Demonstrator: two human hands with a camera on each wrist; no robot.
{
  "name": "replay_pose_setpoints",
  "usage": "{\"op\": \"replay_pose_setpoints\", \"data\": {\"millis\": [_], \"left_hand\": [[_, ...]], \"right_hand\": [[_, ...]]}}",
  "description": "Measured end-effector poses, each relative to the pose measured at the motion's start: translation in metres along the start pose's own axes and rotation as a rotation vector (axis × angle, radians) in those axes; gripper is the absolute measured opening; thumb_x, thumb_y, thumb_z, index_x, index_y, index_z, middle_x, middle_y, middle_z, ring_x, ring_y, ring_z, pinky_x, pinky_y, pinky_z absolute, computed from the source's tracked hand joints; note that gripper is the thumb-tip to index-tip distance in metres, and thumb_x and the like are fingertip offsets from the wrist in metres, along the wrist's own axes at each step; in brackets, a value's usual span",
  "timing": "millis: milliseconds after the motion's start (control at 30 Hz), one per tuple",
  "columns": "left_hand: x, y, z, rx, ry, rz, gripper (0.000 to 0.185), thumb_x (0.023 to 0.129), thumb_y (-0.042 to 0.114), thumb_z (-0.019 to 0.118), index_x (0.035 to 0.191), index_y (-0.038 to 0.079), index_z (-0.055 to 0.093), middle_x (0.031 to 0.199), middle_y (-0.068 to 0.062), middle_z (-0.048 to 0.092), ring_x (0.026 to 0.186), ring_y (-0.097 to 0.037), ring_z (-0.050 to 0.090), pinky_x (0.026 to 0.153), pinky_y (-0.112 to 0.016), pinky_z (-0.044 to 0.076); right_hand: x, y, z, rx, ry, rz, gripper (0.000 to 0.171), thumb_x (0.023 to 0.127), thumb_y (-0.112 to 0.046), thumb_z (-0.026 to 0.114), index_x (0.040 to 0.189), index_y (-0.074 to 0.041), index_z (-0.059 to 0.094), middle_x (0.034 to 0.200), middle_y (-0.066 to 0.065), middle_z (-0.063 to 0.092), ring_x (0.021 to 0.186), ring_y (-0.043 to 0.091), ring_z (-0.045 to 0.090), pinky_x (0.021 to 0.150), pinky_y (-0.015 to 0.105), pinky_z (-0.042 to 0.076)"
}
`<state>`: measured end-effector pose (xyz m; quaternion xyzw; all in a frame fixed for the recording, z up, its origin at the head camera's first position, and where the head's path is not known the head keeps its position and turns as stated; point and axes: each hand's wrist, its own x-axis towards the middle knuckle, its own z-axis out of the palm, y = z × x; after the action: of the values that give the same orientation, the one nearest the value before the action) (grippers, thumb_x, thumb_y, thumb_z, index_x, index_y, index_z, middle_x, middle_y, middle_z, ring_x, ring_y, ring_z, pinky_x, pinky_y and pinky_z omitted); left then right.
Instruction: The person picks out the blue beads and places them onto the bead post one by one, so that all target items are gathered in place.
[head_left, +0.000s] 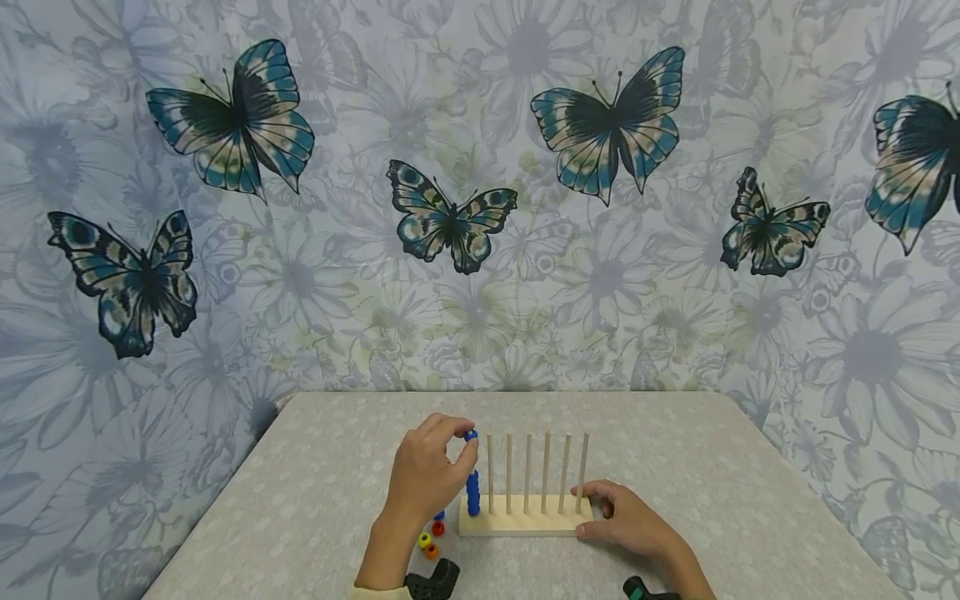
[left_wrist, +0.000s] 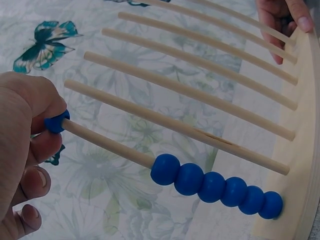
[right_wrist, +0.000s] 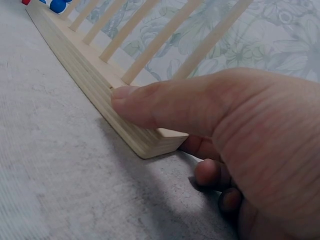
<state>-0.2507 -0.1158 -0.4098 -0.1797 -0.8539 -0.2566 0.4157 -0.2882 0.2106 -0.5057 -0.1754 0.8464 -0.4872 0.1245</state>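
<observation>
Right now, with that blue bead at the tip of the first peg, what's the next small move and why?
Probably let the bead go so it slides down the peg. The left hand pinches it right at the peg's tip, six blue beads already sit stacked at the bottom, and the right hand steadies the base.

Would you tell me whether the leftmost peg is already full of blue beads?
Not full. Six blue beads sit at the bottom of the leftmost peg; the left hand pinches a seventh at its tip.

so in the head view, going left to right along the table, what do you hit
small yellow bead → left hand pinching a blue bead → stack of blue beads → bare wooden pegs → right hand
</observation>
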Motion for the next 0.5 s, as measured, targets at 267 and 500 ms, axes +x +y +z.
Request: {"op": "replay_pose_setpoints", "data": {"millis": [267, 500], "left_hand": [[-0.0003, 0.0006, -0.0013, -0.006, -0.007, -0.010, 0.016, 0.081, 0.018, 0.079, 0.097, 0.020, 0.075, 0.088, 0.008, 0.070, 0.065, -0.003, 0.058, 0.057, -0.018, 0.045], [0.0011, 0.0013, -0.0027, -0.013, 0.014, -0.005, 0.015, 0.082, 0.018, 0.079, 0.097, 0.019, 0.076, 0.088, 0.005, 0.071, 0.058, 0.000, 0.048, 0.056, -0.019, 0.044]], "right_hand": [[0.0009, 0.0031, 0.0001, 0.001, -0.004, -0.011, 0.055, 0.078, -0.025, 0.085, 0.128, -0.015, 0.066, 0.088, 0.008, 0.049, 0.077, 0.015, 0.039, 0.060, 0.025, 0.034], [0.0006, 0.0035, 0.0000, 0.007, -0.006, -0.016, 0.055, 0.078, -0.025, 0.085, 0.129, -0.015, 0.066, 0.088, 0.008, 0.049, 0.077, 0.015, 0.039, 0.060, 0.025, 0.035]]}}
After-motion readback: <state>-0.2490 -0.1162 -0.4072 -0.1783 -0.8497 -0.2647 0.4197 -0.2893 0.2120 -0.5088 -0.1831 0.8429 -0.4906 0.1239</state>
